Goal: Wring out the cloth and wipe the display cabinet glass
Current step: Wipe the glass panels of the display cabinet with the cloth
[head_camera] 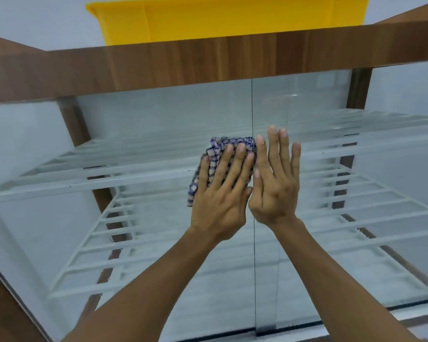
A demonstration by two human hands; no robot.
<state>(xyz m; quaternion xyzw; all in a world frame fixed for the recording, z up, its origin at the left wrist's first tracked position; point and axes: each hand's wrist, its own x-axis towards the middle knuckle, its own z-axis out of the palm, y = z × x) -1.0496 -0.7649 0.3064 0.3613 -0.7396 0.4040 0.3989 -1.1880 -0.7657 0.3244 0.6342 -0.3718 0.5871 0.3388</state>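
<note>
The wiping step is in hand: the left hand [223,193] lies flat with fingers straight and spread, pressing the cloth [216,149] against the glass [146,114] just left of the seam [253,107] where two panes meet. The cloth is bunched under the palm, its checked edge showing above the fingertips and down the outer side of the hand. The right hand [274,183] is empty and wide open, fingers straight, and appears to rest flat on the pane just beside the left, the two hands nearly touching at the thumbs. To do this well, the person probably wants even pressure through the whole palm rather than the fingertips alone, and overlapping strokes that run from the wooden top [208,62] down, so no strip is missed. The seam deserves care — dirt likely gathers along that edge, and the cloth could snag on it. The bracing hand may steady a sliding pane, but bare skin tends to leave prints, so that patch will need a pass too. The glass looks hazy over the shelves [356,193] behind it — whether from smears or reflection cannot be told. A flatter fold would give more contact.
</note>
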